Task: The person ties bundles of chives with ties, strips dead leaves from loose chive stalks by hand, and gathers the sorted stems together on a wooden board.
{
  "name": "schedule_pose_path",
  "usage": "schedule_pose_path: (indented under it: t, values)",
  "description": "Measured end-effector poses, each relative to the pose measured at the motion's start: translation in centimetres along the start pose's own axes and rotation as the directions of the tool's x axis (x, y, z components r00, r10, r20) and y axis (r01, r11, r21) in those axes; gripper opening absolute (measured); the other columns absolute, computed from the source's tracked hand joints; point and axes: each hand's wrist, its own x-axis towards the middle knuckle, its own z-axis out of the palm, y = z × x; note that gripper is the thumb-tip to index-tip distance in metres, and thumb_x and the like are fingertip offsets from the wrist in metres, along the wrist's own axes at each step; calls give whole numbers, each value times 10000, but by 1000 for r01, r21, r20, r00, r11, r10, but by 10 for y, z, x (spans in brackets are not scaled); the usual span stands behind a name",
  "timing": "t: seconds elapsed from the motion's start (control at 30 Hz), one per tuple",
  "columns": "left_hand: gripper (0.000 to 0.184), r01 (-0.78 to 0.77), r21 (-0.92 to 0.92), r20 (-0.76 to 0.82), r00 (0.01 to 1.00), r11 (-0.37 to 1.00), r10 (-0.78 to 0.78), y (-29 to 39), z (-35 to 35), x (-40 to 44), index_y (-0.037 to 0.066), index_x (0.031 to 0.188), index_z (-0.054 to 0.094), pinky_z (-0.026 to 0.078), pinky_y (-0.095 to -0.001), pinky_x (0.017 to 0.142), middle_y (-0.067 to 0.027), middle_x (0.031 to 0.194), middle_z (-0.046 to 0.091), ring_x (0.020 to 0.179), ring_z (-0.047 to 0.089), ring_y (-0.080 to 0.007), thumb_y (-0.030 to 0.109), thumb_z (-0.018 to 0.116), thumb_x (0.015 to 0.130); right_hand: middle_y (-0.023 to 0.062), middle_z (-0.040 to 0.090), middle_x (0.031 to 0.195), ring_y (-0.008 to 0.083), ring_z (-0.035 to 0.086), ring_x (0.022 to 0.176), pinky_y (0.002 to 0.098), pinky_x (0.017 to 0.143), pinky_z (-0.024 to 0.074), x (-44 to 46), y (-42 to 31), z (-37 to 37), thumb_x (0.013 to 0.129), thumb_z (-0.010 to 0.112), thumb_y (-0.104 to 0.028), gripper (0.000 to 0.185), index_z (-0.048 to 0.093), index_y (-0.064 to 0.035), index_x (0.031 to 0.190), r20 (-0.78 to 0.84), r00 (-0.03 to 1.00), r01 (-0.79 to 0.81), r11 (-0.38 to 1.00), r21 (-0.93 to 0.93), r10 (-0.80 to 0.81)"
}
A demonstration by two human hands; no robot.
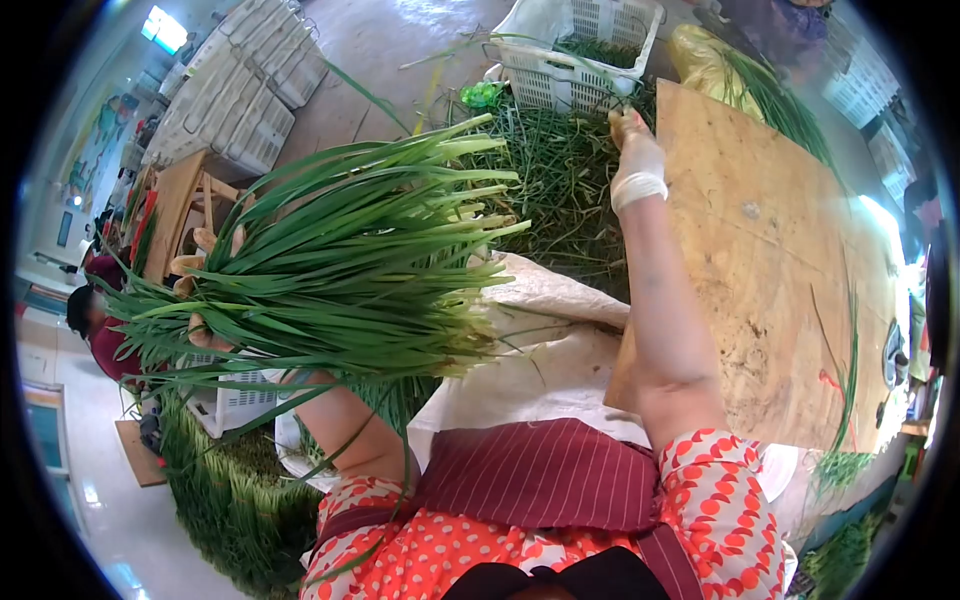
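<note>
A large bunch of long green leafy stalks lies across my left hand, whose fingers curl round the leafy end from beneath. The pale cut ends point right. My right hand, with a white band at the wrist, is stretched forward over a heap of loose green trimmings, near the front of a white crate. Its fingers look bent together at the tips; whether anything small is between them is too unclear to tell. A white sack cloth covers my lap.
A wooden board fills the right side, with a few loose stalks on it. Stacked white crates stand at the upper left. More bundled stalks lie at the lower left. Another person is at the far left.
</note>
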Motion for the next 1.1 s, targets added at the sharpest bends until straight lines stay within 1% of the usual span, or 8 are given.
schedule_pose_path:
  t: [0.07, 0.2, 0.33, 0.43, 0.7, 0.9, 1.0, 1.1]
  values:
    - [552, -75, 222, -31, 996, 972, 84, 8, -5, 1, 122, 1273, 426, 171, -582, 1037, -126, 1370, 326, 1278, 199, -428, 368, 552, 794, 130, 473, 1268, 255, 449, 1163, 310, 998, 317, -19, -2, -8, 736, 698, -374, 728, 398, 18, 1272, 206, 976, 101, 685, -721, 73]
    - [354, -56, 330, -74, 994, 942, 85, -7, 9, 7, 85, 1076, 579, 104, -514, 1089, -39, 1193, 528, 1278, 253, -298, 176, 633, 738, 116, 478, 1266, 197, 439, 1169, 307, 963, 345, -50, -9, 18, 763, 653, -413, 646, 438, -101, 1286, 832, 364, 608, 569, -553, 420]
    - [417, -157, 86, 78, 985, 984, 151, -19, 5, 7, 76, 1155, 473, 177, -518, 1082, -57, 1172, 473, 1226, 338, -300, 193, 619, 781, 103, 534, 1199, 157, 515, 1062, 279, 916, 387, -59, -26, 36, 821, 608, -279, 522, 449, -69, 1272, 942, 30, 34, 942, -335, 334]
    - [378, -130, 268, 164, 983, 955, 87, 22, -22, 12, 30, 1118, 478, 160, -450, 1105, -21, 1160, 475, 1147, 420, -211, 195, 596, 799, 147, 530, 1182, 198, 514, 1086, 245, 952, 402, -52, -4, 36, 867, 541, -121, 398, 446, 82, 1196, 853, 246, -195, 886, -421, 460]
    - [311, 26, -70, 172, 985, 997, -13, 2, -11, 17, 50, 1087, 492, 131, -484, 1087, -66, 1196, 438, 1205, 366, -265, 171, 556, 808, 106, 515, 1222, 251, 502, 1093, 356, 966, 368, -103, -23, 80, 738, 672, -353, 579, 485, -109, 1230, 927, 92, 750, 587, -304, 363]
    - [324, -29, 226, -15, 999, 974, 34, -3, -15, 10, 75, 1100, 514, 197, -540, 1053, -71, 1234, 460, 1283, 258, -281, 209, 557, 808, 99, 602, 1030, 175, 554, 928, 289, 794, 441, -127, -20, 70, 820, 606, -163, 360, 519, -17, 1137, 892, 385, 146, 939, -312, 237]
    - [295, 120, 174, -4, 993, 977, -121, -13, -11, 5, 83, 1093, 505, 321, -506, 989, -102, 1171, 501, 1141, 419, -294, 231, 531, 839, -35, 433, 591, 101, 448, 559, 255, 520, 390, -123, -30, 58, 902, 458, -226, 197, 542, -66, 980, 834, 397, -563, 819, -109, 384]
    - [280, 113, 237, 27, 992, 965, -123, -11, 0, 5, 89, 1065, 504, 361, -482, 970, -106, 1106, 530, 1074, 481, -281, 244, 541, 835, -83, 314, 539, 50, 265, 453, 194, 389, 250, -105, -51, 38, 893, 461, -249, 197, 571, -86, 886, 841, 474, -369, 926, -80, 261]
